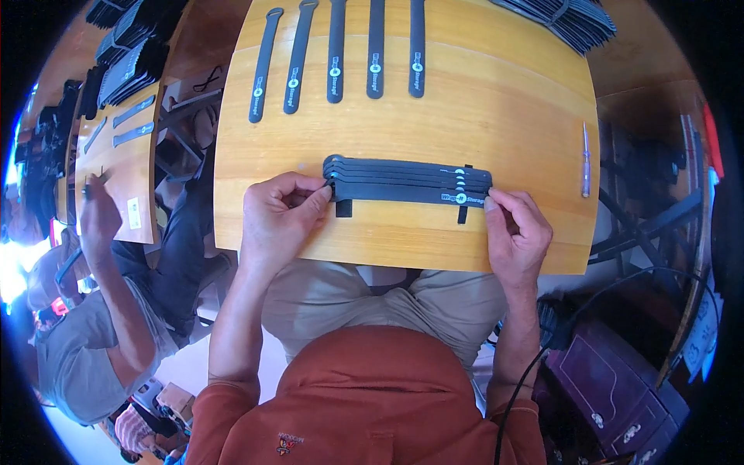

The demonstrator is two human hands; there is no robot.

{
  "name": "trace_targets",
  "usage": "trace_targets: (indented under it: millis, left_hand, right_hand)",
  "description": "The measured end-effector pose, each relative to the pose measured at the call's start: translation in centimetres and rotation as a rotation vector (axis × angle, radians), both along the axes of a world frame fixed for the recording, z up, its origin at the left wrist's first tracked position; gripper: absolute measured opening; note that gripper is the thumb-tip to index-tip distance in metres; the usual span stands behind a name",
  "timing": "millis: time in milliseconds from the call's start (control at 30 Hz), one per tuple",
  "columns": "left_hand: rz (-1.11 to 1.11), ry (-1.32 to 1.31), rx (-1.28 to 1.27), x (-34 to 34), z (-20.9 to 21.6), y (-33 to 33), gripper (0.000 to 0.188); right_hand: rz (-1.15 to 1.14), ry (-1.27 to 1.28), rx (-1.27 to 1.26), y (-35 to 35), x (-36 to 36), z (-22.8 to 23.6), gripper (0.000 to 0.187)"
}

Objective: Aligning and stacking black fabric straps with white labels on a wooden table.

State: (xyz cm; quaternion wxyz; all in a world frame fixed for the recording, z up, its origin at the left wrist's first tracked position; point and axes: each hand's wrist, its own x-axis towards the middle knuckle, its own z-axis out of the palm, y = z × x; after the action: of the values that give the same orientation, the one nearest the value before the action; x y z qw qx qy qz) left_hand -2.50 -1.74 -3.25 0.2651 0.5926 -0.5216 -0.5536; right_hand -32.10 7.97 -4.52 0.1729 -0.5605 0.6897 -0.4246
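A stack of dark grey straps point(395, 190) lies crosswise on the wooden table in front of me, the layers fanned slightly so their edges show. My left hand point(280, 215) pinches the looped left end between thumb and fingers. At the other end, the thumb and fingers of my right hand point(521, 231) close on the rounded tip. Beneath the stack, a short black strip point(343, 210) pokes out near my left fingers, and a second black strip point(463, 215) crosses under it near my right hand.
Several single straps point(335, 66) lie in a row at the table's far side. A bundle of dark straps point(570, 19) sits at the far right corner, a screwdriver point(586, 163) by the right edge. Leftward, a co-worker's hand point(99, 209) is over another table point(116, 182).
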Motion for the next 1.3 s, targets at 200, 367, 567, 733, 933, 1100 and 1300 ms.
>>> trace_targets:
  millis: [200, 367, 567, 733, 933, 1100, 1300]
  left_hand:
    - [0.02, -0.012, 0.0, -0.05, 0.1, -0.02, 0.011]
    - [0.036, -0.006, 0.0, -0.15, -0.04, -0.01, 0.009]
    - [0.037, -0.029, 0.018, -0.47, 0.45, 0.03, 0.009]
    - [0.042, -0.023, 0.01, -0.35, 0.29, 0.01, 0.008]
    - [0.036, -0.014, 0.0, -0.3, 0.23, 0.0, 0.008]
    - [0.029, -0.015, -0.004, -0.26, 0.12, -0.04, 0.008]
    - [0.037, -0.028, 0.005, -0.21, 0.45, -0.04, 0.008]
  right_hand:
    - [-0.006, 0.0, -0.002, -0.01, 0.2, 0.04, 0.01]
    - [0.022, 0.03, -0.04, -0.07, -0.04, -0.06, 0.011]
    - [0.005, 0.029, -0.024, -0.08, 0.11, -0.04, 0.011]
    - [0.007, 0.013, -0.04, -0.08, 0.07, -0.38, 0.013]
    - [0.003, 0.034, -0.049, -0.22, 0.07, -0.36, 0.013]
    - [0.0, 0.061, -0.048, -0.18, 0.04, -0.35, 0.013]
    - [-0.007, 0.051, -0.068, -0.32, 0.35, -0.6, 0.013]
